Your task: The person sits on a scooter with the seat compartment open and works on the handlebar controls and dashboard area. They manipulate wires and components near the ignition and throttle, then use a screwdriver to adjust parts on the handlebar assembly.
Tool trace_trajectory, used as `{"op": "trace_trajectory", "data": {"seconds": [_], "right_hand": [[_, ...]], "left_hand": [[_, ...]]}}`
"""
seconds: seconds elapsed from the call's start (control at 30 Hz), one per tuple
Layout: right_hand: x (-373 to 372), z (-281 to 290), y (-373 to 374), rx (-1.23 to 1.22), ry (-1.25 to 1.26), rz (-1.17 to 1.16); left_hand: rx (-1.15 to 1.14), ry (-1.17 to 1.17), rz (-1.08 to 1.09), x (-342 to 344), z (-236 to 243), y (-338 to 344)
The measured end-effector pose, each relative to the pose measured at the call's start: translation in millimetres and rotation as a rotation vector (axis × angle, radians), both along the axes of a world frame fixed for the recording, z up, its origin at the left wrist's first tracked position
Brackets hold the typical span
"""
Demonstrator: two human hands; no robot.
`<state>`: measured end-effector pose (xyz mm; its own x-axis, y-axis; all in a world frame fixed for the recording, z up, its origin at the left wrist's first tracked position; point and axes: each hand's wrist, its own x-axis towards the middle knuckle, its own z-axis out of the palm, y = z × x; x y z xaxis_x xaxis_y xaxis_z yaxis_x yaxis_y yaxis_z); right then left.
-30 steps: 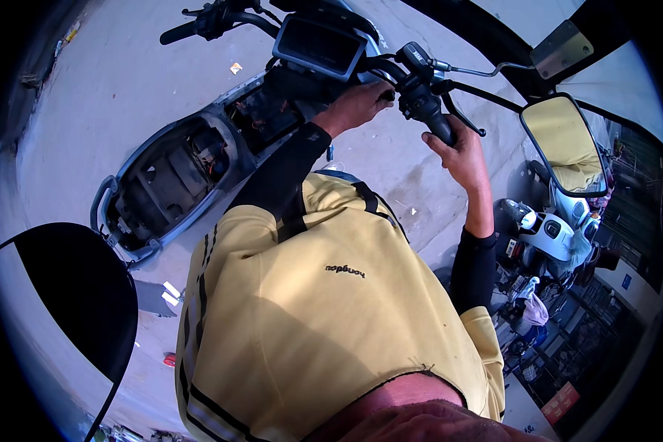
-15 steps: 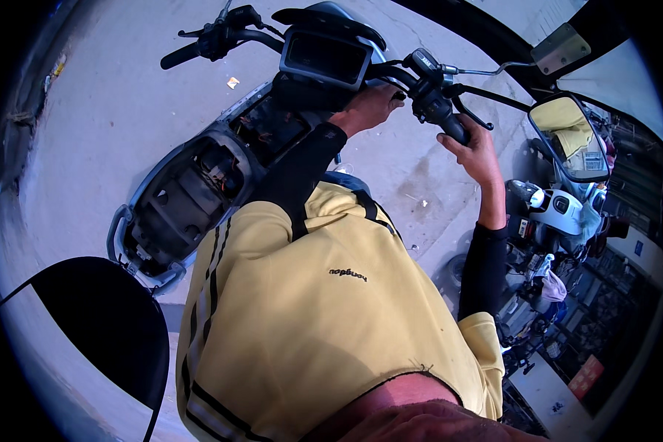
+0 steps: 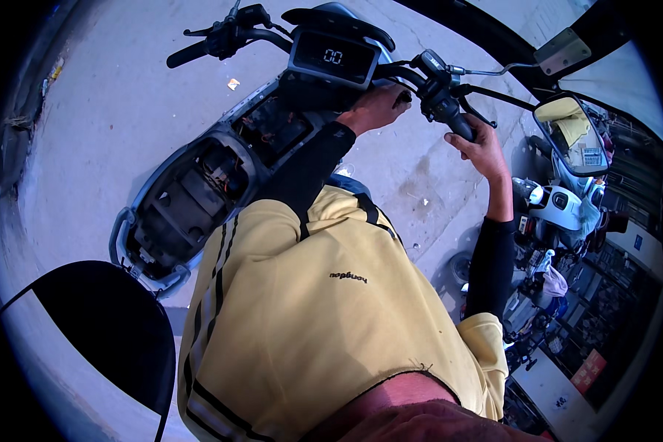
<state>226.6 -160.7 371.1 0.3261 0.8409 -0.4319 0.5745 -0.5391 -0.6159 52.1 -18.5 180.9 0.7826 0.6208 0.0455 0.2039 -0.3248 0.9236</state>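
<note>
An electric scooter with its seat off stands before me, its open body point(image 3: 188, 195) showing wires and a hollow bay. My right hand point(image 3: 482, 151) is wrapped round the end of the right handlebar grip point(image 3: 460, 127), thumb on the near side. Below the lit dashboard display point(image 3: 334, 59), my left hand point(image 3: 376, 108) reaches in beside the steering column with its fingers bent together. A small dark thing shows at those fingertips, too small to name. The left handlebar grip point(image 3: 186, 54) is free of any hand.
A rear-view mirror point(image 3: 571, 136) sticks out at the right, on a stalk. Beyond it a white scooter point(image 3: 556, 202) and other vehicles stand parked. A dark rounded panel point(image 3: 103, 324) lies at lower left. Pale concrete ground point(image 3: 125, 96) surrounds the scooter.
The dashboard display was dark and is now lit. The handlebar and both hands have shifted slightly to the right in the picture. My right hand stays on the grip.
</note>
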Motion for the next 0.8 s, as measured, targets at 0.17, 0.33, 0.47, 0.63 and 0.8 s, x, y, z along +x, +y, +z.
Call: {"op": "trace_trajectory", "data": {"seconds": [0.17,0.33,0.47,0.63,0.8], "right_hand": [[8.5,7.4,7.2,-0.166,0.144,0.013],[-14.8,-8.2,-10.8,0.114,-0.609,0.185],[-23.0,-22.2,-18.8,0.244,-0.935,0.211],[-22.9,-23.0,-19.2,0.255,-0.99,0.222],[-23.0,-23.7,-18.5,0.253,-1.0,0.218]], "left_hand": [[-0.011,0.003,0.005,-0.2,3.0,0.3],[-0.012,0.019,-0.001,-2.4,6.2,-0.4],[-0.015,0.034,-0.025,-4.3,8.8,-0.3],[-0.008,-0.025,0.013,-0.5,2.3,-1.7],[-0.001,-0.041,0.018,-2.5,2.7,-1.5]]}}
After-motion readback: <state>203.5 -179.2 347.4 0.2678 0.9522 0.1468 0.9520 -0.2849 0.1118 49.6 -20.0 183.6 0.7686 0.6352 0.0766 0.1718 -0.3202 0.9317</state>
